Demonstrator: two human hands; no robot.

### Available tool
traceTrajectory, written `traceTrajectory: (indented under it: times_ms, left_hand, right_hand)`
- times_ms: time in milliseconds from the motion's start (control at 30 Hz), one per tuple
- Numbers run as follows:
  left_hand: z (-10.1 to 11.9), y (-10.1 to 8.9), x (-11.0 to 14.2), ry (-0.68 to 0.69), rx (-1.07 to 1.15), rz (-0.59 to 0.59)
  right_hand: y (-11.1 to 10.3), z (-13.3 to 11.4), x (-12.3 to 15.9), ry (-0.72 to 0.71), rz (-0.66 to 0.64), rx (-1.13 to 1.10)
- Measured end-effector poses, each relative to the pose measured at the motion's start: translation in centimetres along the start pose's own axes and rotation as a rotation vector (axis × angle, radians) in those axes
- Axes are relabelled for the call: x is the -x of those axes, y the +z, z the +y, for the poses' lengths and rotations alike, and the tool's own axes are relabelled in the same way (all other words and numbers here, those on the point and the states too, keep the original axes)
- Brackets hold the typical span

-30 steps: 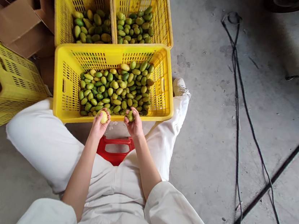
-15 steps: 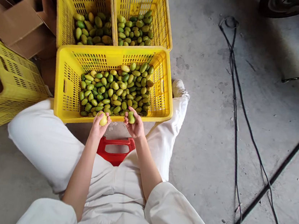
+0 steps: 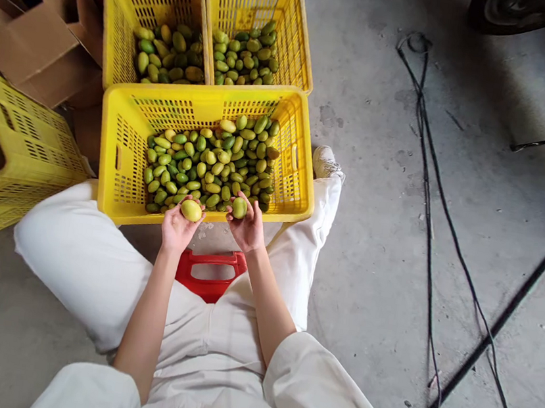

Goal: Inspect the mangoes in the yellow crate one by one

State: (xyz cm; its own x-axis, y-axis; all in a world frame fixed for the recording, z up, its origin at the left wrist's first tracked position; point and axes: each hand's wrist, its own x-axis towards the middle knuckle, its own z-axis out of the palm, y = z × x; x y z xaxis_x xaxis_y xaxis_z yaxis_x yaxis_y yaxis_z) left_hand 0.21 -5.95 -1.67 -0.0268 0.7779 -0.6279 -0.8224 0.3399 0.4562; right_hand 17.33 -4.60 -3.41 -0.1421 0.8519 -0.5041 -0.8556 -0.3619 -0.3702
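Note:
My left hand (image 3: 179,226) is palm up near the front rim of the nearest yellow crate (image 3: 125,212), its fingers curled around a small yellow mango (image 3: 191,210). Beside it on the right, my right hand (image 3: 248,227) holds a smaller green mango (image 3: 239,208) in its fingertips, with the palm partly turned up. Many green and yellowish mangoes (image 3: 212,163) lie loose in this crate, just beyond both hands. The crate's front edge lies between my legs.
Two more yellow crates, at back left (image 3: 120,26) and back right (image 3: 297,41), hold mangoes. Another yellow crate (image 3: 36,142) lies tipped at left beside cardboard boxes (image 3: 33,49). A red plastic seat (image 3: 210,289) shows between my legs. Black cables (image 3: 431,204) run across the floor at right.
My left hand has turned and opened somewhat, so the yellow mango lies more exposed on its fingers. The right hand has tilted slightly, still with the green mango.

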Motion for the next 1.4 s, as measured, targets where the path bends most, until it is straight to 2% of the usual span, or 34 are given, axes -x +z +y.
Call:
traceTrajectory:
  times_ms: [167,333,567,800,900,1067,1233,1400]
  left_hand:
    - [-0.7,-0.3,-0.2,-0.016,-0.092,0.010]
    - [-1.0,-0.9,-0.2,-0.020,0.042,-0.081]
    - [-0.6,-0.2,0.0,-0.058,0.057,0.082]
    - [-0.1,0.0,0.1,0.008,0.089,0.026]
    - [0.1,0.0,0.3,0.028,0.124,-0.011]
    - [0.0,0.3,0.5,0.033,0.130,0.068]
    - [0.3,0.5,0.9,-0.031,0.188,0.000]
    - [0.5,0.3,0.7,-0.038,0.157,0.061]
  right_hand:
    - [0.0,0.3,0.0,0.009,0.041,0.012]
    - [0.1,0.3,0.4,-0.001,0.061,0.094]
    - [0.3,0.4,0.5,0.070,0.011,0.063]
    - [1.0,-0.1,0.7,0.075,0.026,-0.055]
    - [1.0,-0.2,0.8,0.083,-0.008,-0.048]
    - [0.9,0.1,1.1,0.064,-0.063,0.028]
    - [0.8,0.5,1.0,0.108,-0.089,0.004]
    - [0.8,0.2,1.2,0.159,-0.083,0.044]
